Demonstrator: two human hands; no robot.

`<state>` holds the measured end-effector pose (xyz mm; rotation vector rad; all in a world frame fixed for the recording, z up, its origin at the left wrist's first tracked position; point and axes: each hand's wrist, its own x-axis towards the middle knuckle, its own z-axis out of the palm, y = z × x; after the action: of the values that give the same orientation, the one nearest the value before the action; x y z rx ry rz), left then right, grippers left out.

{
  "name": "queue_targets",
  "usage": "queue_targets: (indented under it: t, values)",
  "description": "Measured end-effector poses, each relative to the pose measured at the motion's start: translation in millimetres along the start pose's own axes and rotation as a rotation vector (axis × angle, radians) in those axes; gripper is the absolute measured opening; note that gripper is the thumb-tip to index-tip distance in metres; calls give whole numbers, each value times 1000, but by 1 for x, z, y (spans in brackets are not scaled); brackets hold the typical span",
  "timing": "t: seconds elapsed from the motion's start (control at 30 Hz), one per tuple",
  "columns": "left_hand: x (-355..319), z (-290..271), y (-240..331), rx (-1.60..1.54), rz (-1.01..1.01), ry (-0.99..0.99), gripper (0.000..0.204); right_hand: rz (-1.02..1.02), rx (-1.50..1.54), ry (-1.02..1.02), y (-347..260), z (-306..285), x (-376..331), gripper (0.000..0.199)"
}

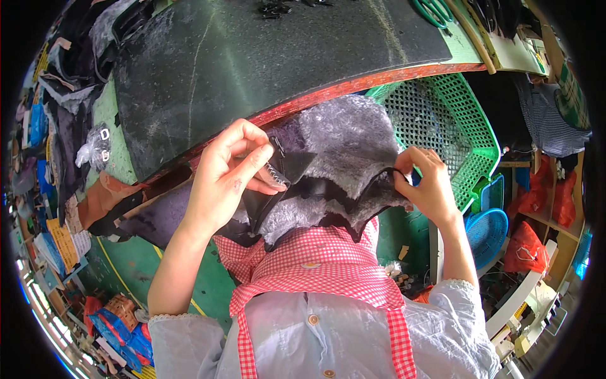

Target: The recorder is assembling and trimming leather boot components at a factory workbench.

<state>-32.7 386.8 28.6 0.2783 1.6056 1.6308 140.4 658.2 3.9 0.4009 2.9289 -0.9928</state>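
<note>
Between my two hands hangs a grey fur piece with black trim [344, 151], its jagged lower edge resting over the red-checked apron [309, 252] on my lap. My left hand [237, 164] is closed in a pinch on a narrow black strip with white zigzag stitching [275, 175], which seems joined to the fur piece. Farther right, my right hand [428, 180] pinches the fur piece's black edge between thumb and fingers. Folds hide how the parts join.
Ahead is a worktable with a dark mat [265, 69] and a red front edge [353, 82]. Green-handled scissors [433, 10] lie at its far right. A green mesh basket [483, 136] stands beside my right hand, with a round blue basket [486, 234] below. Black scraps lie far left.
</note>
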Motion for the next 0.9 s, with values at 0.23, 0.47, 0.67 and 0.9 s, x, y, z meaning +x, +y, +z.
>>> queue_targets:
  t: [0.23,0.47,0.67,0.9]
  values:
    - [2,-7,-4,-24,-8,-1,11,62,17,-110,-7,-9,0,15]
    - [-14,4,14,-87,-60,-18,10,-456,123,163,-52,-6,35,20]
    - [-56,11,28,-245,-56,-58,7,-737,214,18,-109,-8,60,21]
    - [-38,1,-15,-340,-89,-6,9,-638,226,-52,-107,17,75,22]
